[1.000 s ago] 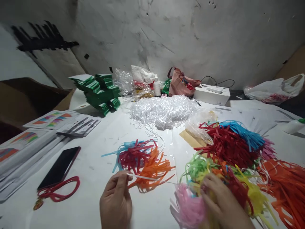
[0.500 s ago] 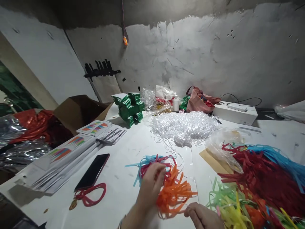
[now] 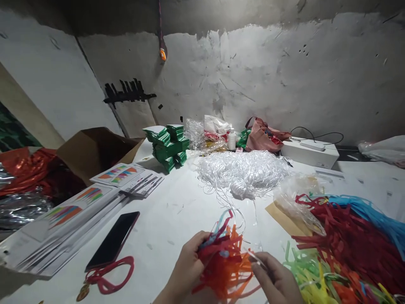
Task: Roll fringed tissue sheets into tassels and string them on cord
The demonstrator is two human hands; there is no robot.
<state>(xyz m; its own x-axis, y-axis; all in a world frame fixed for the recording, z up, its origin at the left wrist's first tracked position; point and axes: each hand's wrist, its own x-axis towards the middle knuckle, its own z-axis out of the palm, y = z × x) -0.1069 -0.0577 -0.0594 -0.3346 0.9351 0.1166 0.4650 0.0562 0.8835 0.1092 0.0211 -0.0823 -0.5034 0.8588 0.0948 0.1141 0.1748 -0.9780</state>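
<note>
left hand (image 3: 190, 264) gripping strip bunch (image 3: 221, 266), red, orange, some blue; right hand (image 3: 275, 274) pinching thin white strip (image 3: 254, 256). bunch between hands, left touching, right just beside; ends fan rightward, long axis unclear. bunch on near side of white string heap (image 3: 245, 172); phone (image 3: 113, 240) nearer and left of heap, dark red strips (image 3: 351, 236) nearer and right.

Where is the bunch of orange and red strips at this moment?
In the head view, the bunch of orange and red strips is at the lower centre, held in the left hand, with the right hand close on its right.
</note>
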